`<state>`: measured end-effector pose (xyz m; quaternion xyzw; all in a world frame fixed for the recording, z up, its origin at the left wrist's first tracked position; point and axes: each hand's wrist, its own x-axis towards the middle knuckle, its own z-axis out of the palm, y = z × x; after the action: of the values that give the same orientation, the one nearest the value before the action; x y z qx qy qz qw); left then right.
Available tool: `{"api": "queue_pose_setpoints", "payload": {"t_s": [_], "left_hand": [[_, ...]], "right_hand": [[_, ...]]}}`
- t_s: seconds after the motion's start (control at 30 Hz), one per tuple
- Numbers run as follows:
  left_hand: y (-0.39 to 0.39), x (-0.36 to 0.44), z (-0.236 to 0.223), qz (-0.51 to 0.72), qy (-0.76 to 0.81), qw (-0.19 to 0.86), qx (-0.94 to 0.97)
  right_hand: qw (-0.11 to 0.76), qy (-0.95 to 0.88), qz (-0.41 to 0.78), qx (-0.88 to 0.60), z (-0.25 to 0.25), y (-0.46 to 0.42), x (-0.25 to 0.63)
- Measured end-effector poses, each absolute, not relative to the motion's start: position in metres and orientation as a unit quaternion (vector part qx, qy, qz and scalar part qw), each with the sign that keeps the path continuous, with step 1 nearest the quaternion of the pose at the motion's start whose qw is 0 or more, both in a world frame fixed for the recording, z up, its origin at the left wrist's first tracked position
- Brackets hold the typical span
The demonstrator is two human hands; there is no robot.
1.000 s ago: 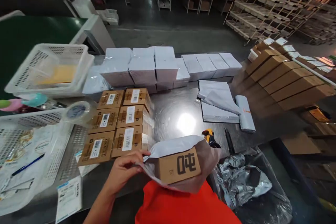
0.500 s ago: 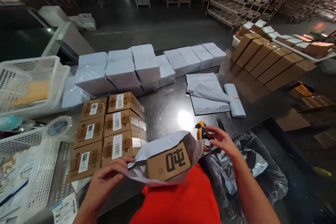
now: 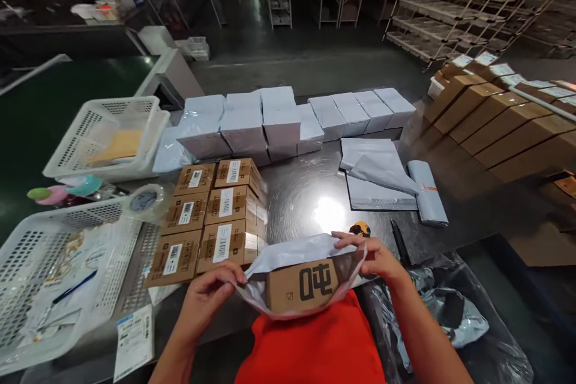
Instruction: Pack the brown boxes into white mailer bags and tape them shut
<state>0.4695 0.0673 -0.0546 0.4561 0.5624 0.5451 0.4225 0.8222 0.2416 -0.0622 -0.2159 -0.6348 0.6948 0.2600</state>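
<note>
A white mailing bag is held with its mouth spread, and a brown cardboard box with large black print sits inside it. My left hand pinches the left edge of the opening. At the right edge, my right hand has its fingers closed on the rim. Just behind that hand is a yellow and black tape dispenser, mostly hidden. Left of the bag stand several brown boxes with barcode labels, stacked close together.
White wrapped parcels line the table's back. Flat mailing bags and a rolled bundle lie on the right. White baskets stand on the left, with a tape roll. Crumpled plastic hangs at the right front edge.
My right hand has moved left from beside the tape dispenser and taken hold of the bag's right edge. My left hand keeps its grip. The camera view has turned left.
</note>
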Motion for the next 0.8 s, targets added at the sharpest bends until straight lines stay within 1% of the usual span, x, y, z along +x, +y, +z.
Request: {"api": "queue_pose_setpoints", "payload": {"t_s": [0.07, 0.17, 0.27, 0.4, 0.5, 0.63, 0.73, 0.8], "left_hand": [[0.065, 0.472, -0.06, 0.573, 0.565, 0.408, 0.43], [0.062, 0.478, -0.067, 0.621, 0.561, 0.399, 0.375], [0.062, 0.485, -0.068, 0.65, 0.561, 0.396, 0.325], [0.063, 0.494, -0.065, 0.679, 0.559, 0.371, 0.298], [0.063, 0.499, -0.064, 0.686, 0.564, 0.359, 0.288], [0.063, 0.501, -0.068, 0.686, 0.588, 0.325, 0.28], [0.063, 0.502, -0.074, 0.678, 0.623, 0.282, 0.269], [0.065, 0.502, -0.077, 0.665, 0.65, 0.264, 0.258]], "right_hand": [[0.273, -0.614, 0.692, -0.265, -0.064, 0.235, 0.824], [0.321, -0.567, 0.672, -0.353, -0.069, 0.225, 0.827], [0.349, -0.516, 0.655, -0.427, -0.076, 0.216, 0.828], [0.374, -0.502, 0.64, -0.446, -0.08, 0.207, 0.829], [0.374, -0.52, 0.623, -0.448, -0.078, 0.206, 0.831], [0.407, -0.564, 0.557, -0.454, -0.079, 0.207, 0.828], [0.45, -0.535, 0.507, -0.504, -0.085, 0.201, 0.82], [0.462, -0.506, 0.486, -0.543, -0.092, 0.195, 0.814]]}}
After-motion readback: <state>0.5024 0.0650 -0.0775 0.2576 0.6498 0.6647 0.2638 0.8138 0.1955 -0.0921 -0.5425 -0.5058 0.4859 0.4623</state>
